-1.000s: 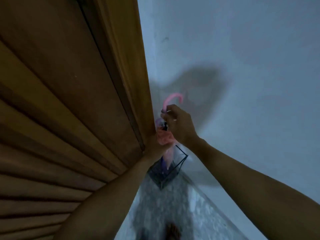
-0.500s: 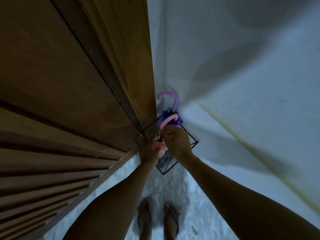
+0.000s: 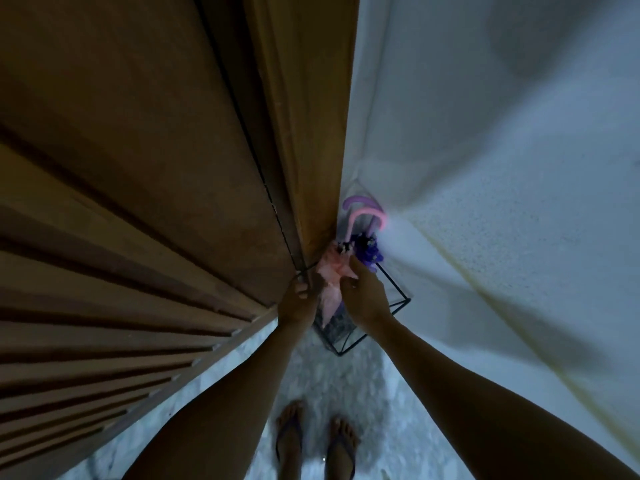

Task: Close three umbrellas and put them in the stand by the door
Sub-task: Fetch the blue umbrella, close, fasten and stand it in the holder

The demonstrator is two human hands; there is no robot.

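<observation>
Item: pink umbrella (image 3: 332, 285), folded, standing in the wire stand (image 3: 398, 299) at the foot of the door (image 3: 173, 168), about 12 o'clock from my feet. Its curved pink handle (image 3: 367, 216) rises at 12 o'clock from the hands. A purple umbrella (image 3: 370, 251) is already in the stand, just beside it at 2 o'clock.

Left hand (image 3: 298, 303): grip curled at the stand's near corner by the door edge; whether it holds wire or pink cloth, I cannot tell.

Right hand (image 3: 363, 296): fingers pinching the loose pink cloth near the top of the folds.

Step in hand, as I judge it: seating the second umbrella and tidying its canopy. Next move calls for letting go without tipping the light stand, then fetching the third umbrella.

Hard to make out: dim light; the umbrella tips and the stand's base are hidden behind hands and cloth. No third umbrella is in view. Whether the pink one is strapped shut, I cannot tell.
</observation>
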